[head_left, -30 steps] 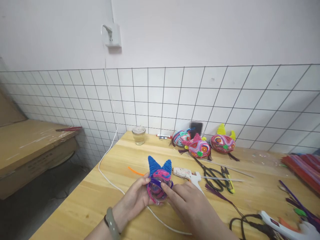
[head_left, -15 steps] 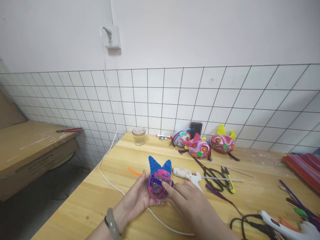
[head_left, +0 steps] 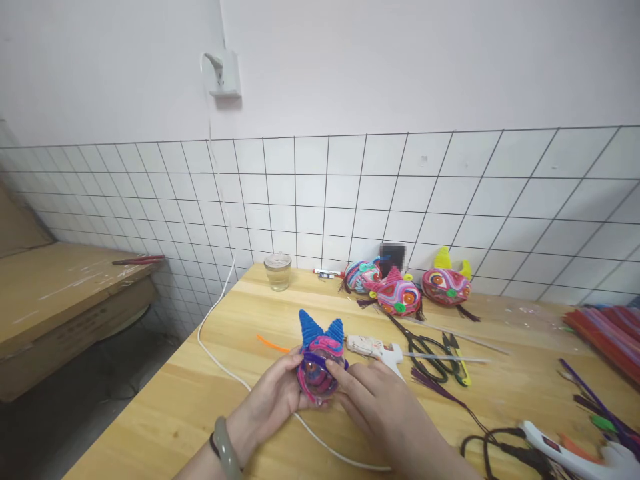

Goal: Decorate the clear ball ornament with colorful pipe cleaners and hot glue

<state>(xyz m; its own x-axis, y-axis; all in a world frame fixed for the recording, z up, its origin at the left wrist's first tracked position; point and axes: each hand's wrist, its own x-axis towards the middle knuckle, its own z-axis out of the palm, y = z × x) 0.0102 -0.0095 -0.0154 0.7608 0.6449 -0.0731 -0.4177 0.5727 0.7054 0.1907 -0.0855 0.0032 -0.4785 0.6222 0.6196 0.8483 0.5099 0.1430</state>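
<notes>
Ball point(head_left: 320, 385) is between my two hands, raised just over the near part of the table point(head_left: 190, 413), with its blue ears point(head_left: 311, 329) pointing up. My left hand point(head_left: 273, 395) cups it from the left: thumb on the upper left side, fingers curled under and behind, so the ball is pinched between them. My right hand point(head_left: 383, 405) comes in from the right, index fingertip laid on the purple strip point(head_left: 309, 360) that crosses the ball's clear front; its other fingers are folded, and whether they and the thumb pinch anything I cannot tell. A pink band runs below the ears, and pink also shows down the left edge. A bangle point(head_left: 227, 452) sits on my left wrist. Just beyond the ball, on its right, lies a glue gun point(head_left: 374, 348); farther right, scissors point(head_left: 430, 360) and a yellow cutter point(head_left: 465, 375) lie close together, with a dark tassel point(head_left: 435, 385) nearer me. An orange strip point(head_left: 271, 344) lies beyond my left hand. A white cord point(head_left: 220, 362) runs along the left and passes beneath my hands. Back by the wall: a glass point(head_left: 278, 273) at left, three decorated balls point(head_left: 399, 298) at right. Red bundle point(head_left: 607, 340) lies at the far right.
</notes>
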